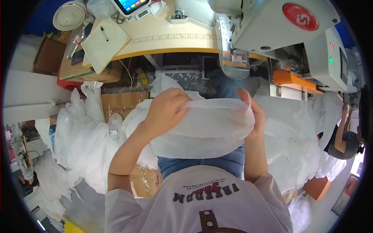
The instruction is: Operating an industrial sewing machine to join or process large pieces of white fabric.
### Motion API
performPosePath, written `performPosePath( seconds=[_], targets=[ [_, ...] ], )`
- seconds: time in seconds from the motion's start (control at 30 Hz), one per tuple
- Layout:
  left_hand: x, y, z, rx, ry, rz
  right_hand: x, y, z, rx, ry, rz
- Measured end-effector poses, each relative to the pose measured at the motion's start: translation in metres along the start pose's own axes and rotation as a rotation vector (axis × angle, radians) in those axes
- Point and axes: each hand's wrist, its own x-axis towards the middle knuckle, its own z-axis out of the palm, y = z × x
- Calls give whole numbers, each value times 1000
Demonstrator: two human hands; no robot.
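A sheer white fabric [206, 132] hangs in loose folds above my lap, with its upper edge drawn out between my two hands. My left hand [167, 110] is closed on the left end of that edge, the fingertips pressed into the cloth. At the other end, my right hand [254, 114] pinches the edge between thumb and fingers. Just beyond the right hand stands a large white sewing machine [268, 27], its rounded narrow arm end [234, 70] projecting over the table's edge. The hands are apart from the machine.
The table [175, 40] bears a ruler strip, and a notepad [105, 42] with a pen lies at its left. A fan [69, 16] stands farther left. Heaps of white fabric [85, 132] and cardboard boxes [124, 101] flank me. Another person [344, 145] is at far right.
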Motion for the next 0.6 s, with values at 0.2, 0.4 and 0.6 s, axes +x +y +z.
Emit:
performPosePath(
  seconds=[0.2, 0.4, 0.6],
  targets=[
    [-45, -60, -58, 171, 100, -254, -1, -13, 3, 169, -288, -53],
    [-103, -93, -108, -889, 462, -667, 24, -44, 44, -1332, 624, -681],
    [-45, -135, -128, -751, 392, -665, 50, -53, 37, -1741, 804, -830]
  ],
)
